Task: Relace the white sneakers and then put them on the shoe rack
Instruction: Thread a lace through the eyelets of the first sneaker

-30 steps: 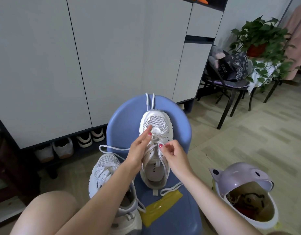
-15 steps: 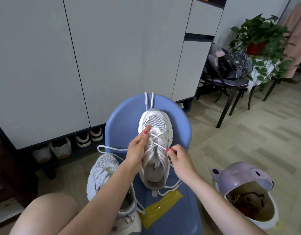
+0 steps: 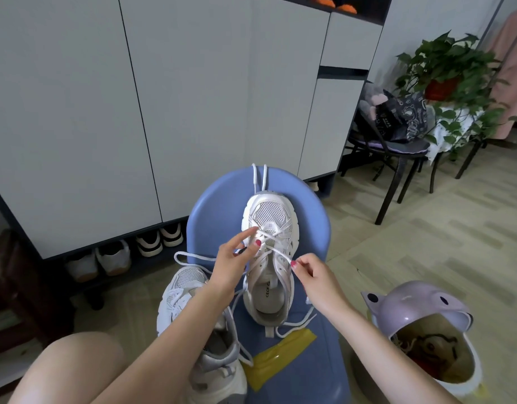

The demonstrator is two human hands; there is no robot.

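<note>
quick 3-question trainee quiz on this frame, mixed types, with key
1. True or false: the right hand pinches a lace of the sneaker on the blue chair.
2. Where is the second sneaker? A) on the shoe rack B) at the chair's left edge, beside the left forearm C) in the purple bin
3. Fill in: the yellow strip lies on the chair, ____ the viewer than the laced sneaker.

Key: 1 true; 2 B; 3 nearer
</note>
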